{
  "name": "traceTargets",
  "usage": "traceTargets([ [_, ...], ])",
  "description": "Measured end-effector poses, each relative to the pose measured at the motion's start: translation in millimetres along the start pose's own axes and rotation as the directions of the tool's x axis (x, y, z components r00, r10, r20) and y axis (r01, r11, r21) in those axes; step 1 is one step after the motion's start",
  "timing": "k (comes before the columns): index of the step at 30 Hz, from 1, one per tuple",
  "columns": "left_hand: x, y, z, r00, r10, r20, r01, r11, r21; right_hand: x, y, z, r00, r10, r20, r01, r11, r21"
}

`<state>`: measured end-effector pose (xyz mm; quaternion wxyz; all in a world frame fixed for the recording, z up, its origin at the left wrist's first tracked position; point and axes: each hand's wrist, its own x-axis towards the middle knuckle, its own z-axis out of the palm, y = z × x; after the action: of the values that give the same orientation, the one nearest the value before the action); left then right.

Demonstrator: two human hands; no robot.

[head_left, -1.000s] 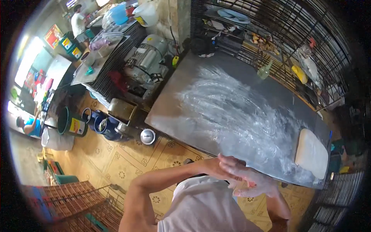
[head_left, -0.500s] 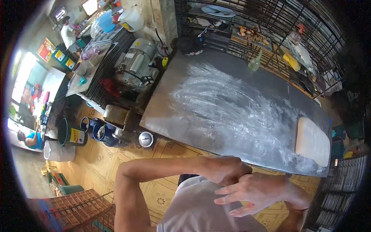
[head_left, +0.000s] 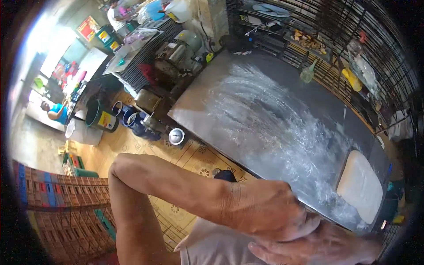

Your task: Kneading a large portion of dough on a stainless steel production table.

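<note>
Dough [head_left: 361, 187] lies on table [head_left: 198, 110] — left hand [head_left: 270, 208] touches right hand [head_left: 320, 245] — can't tell either's grip.

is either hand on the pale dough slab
No, the left hand overlaps the right hand, and both are clear of the pale dough slab.

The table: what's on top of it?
White powder smears the table, a pale slab lies near its right end, and a bottle is by the back edge. The left hand hides part of the near edge; what's there can't be seen.
</note>
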<state>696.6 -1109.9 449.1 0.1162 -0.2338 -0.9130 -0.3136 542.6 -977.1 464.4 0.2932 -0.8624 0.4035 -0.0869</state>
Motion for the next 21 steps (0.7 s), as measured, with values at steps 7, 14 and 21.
traceTargets([
  [7,28.4,28.5,24.6,0.997,-0.05,-0.051,0.05,0.999,-0.008,-36.3,8.2,2.6,0.999,-0.054,-0.01,0.054,0.997,0.062],
  [14,32.2,30.0,28.5,0.995,-0.089,-0.054,0.088,0.996,-0.01,-43.6,19.9,-2.3,0.999,-0.036,-0.01,0.037,0.989,0.145],
  [21,3.3,-1.5,16.2,0.989,-0.065,-0.132,0.043,0.985,-0.165,-13.8,23.8,-16.9,1.0,-0.001,-0.015,0.005,0.977,0.213],
])
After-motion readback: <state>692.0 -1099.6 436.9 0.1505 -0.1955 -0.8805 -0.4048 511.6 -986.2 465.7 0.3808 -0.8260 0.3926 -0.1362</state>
